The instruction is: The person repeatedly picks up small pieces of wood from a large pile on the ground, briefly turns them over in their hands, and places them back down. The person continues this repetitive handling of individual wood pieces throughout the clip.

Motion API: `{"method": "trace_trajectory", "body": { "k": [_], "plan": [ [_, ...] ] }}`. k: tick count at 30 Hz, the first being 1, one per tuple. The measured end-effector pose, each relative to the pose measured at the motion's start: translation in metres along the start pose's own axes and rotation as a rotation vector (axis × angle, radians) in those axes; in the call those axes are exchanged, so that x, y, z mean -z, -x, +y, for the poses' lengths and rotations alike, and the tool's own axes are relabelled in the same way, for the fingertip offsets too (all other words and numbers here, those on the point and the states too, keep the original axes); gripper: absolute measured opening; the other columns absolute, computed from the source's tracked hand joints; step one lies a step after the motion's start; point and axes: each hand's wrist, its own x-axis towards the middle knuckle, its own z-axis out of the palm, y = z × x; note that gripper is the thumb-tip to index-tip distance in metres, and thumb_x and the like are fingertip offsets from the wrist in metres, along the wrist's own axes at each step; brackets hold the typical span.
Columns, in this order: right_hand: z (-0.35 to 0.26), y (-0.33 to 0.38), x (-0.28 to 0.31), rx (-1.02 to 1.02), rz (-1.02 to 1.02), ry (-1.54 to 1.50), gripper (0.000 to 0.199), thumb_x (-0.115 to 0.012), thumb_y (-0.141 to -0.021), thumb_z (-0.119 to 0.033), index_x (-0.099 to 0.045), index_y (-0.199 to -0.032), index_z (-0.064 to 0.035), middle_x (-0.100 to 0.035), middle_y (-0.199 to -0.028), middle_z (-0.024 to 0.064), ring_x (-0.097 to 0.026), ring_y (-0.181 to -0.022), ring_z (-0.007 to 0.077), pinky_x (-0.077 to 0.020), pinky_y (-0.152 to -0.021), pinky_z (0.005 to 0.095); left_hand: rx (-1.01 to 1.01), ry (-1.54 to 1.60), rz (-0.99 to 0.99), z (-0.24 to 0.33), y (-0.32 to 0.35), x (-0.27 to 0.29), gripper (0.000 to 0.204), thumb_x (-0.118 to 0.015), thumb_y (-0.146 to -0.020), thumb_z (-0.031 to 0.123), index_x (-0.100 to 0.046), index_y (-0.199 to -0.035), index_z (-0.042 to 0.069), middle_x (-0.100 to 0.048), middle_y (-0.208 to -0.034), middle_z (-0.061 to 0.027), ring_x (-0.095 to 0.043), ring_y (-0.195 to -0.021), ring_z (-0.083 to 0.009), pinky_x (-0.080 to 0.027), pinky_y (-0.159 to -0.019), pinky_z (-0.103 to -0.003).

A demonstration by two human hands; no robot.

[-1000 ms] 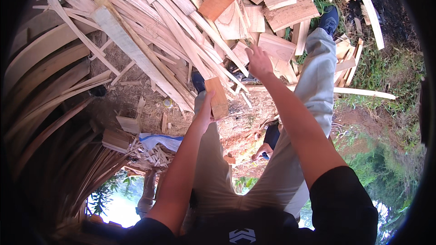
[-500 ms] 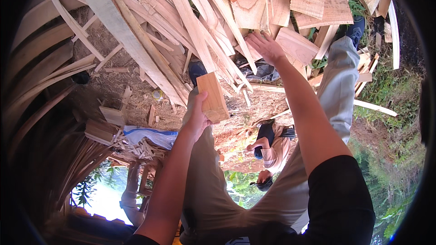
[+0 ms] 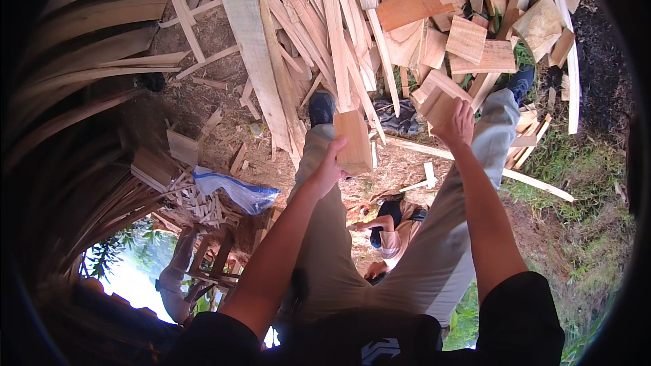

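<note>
My left hand is closed around a short, thick wooden block, its thumb lying on the broad face. The block stands out over my left shin, beside the ends of long strips. My right hand grips a small wooden board in front of the heap of offcuts. Right behind that board lies another pale offcut; whether the two touch I cannot tell. Fingers of the right hand partly cover the board's right side.
Long wooden strips and a wide plank lie ahead. Several offcuts are heaped at the far right. A plastic sheet lies left, near stacked sticks. Another person crouches between my legs' outlines.
My right hand has come back from the heap of offcuts with a small wooden board in it. The left hand still holds its block. The whole view has shifted.
</note>
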Motion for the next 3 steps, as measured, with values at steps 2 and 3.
{"method": "trace_trajectory", "body": {
  "k": [2, 3],
  "plan": [
    [-0.005, 0.029, 0.048, -0.227, -0.028, -0.184, 0.107, -0.087, -0.060, -0.045, -0.033, -0.142, -0.0010, -0.043, -0.133, 0.0142, -0.039, -0.131, 0.0334, -0.0317, -0.113, 0.0419, -0.080, 0.072, -0.095, 0.003, 0.016, -0.005, 0.077, -0.051, -0.093, 0.058, -0.034, -0.151, 0.011, -0.051, -0.141, -0.0112, -0.054, -0.130, -0.0286, -0.041, -0.109, -0.055],
    [-0.002, 0.040, 0.070, -0.235, -0.008, -0.186, 0.107, -0.087, -0.060, -0.045, -0.033, -0.142, -0.0010, -0.043, -0.133, 0.0142, -0.039, -0.131, 0.0334, -0.0317, -0.113, 0.0419, -0.126, 0.092, -0.149, 0.003, 0.023, -0.003, 0.078, -0.052, -0.093, 0.059, -0.033, -0.152, 0.011, -0.048, -0.145, -0.0111, -0.048, -0.137, -0.0280, -0.036, -0.114, -0.055]
  ]
}}
